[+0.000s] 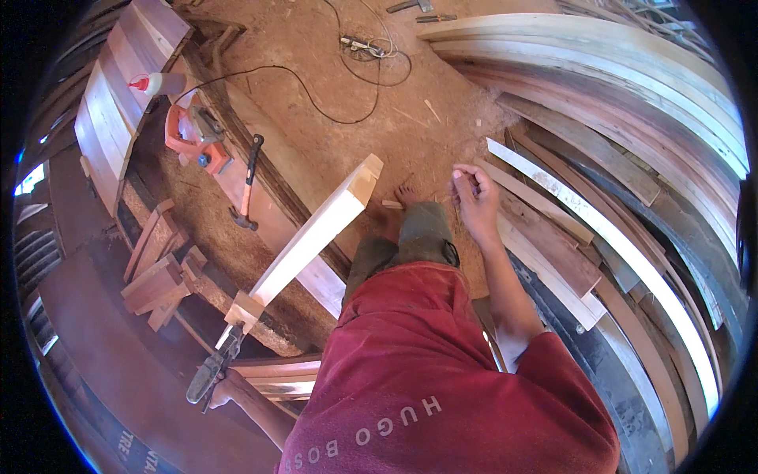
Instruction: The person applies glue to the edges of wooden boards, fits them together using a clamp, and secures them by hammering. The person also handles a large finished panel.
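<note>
My left hand (225, 389) is closed at a grey metal bar clamp (207, 377), its fingers partly hidden behind the tool. The clamp's end meets a small wooden block (245, 310) at the near end of a long pale timber (312, 237). That timber slants away from me, and its far end shows a separate-looking wooden piece (369, 175). Apart from the timber, my right hand (478, 204) hangs over the dirt floor with its fingers curled in. Whatever it may hold is hidden.
On the plank bench to the left lie a hammer (248, 183), an orange electric planer (193, 138) with its cord, and a white bottle with a red cap (156, 84). Stacked boards (600, 95) fill the right side. Wooden offcuts (158, 286) sit left.
</note>
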{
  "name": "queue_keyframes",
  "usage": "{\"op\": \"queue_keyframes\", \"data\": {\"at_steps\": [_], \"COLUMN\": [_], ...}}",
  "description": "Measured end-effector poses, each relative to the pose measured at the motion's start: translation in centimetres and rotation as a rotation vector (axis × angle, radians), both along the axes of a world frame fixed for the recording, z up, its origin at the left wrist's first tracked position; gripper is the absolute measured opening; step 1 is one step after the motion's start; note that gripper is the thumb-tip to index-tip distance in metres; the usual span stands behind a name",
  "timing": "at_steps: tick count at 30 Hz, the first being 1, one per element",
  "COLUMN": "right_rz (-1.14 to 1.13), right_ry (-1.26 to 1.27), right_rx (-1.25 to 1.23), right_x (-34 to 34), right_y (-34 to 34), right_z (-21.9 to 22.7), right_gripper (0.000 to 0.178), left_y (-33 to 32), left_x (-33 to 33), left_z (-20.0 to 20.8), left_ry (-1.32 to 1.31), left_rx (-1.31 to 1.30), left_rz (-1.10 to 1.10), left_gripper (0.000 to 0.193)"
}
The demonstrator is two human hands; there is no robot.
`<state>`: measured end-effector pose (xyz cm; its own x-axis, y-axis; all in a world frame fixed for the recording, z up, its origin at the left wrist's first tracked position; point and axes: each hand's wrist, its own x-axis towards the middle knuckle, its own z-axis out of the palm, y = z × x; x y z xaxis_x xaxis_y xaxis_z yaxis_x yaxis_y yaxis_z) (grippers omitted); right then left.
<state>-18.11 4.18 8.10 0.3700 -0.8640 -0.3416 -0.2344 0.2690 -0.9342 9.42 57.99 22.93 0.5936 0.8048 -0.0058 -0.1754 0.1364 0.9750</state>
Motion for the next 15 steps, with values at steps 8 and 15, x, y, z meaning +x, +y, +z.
{"op": "queue_keyframes", "data": {"at_steps": [8, 15], "right_rz": [0.391, 0.996], "right_ry": [0.095, 0.169], "right_rx": [-0.876, -1.321], "right_x": [5.9, 14.0], "right_y": [1.4, 7.3], "right_z": [9.0, 13.2], "right_gripper": [0.027, 0.037], "left_y": [11.2, -3.3], "left_x": [0.3, -1.7], "left_z": [-4.2, 0.1], "left_ry": [-0.013, 0.003], "left_rx": [-0.044, 0.037], "left_rz": [-0.033, 0.034], "left_gripper": [0.065, 0.056]}}
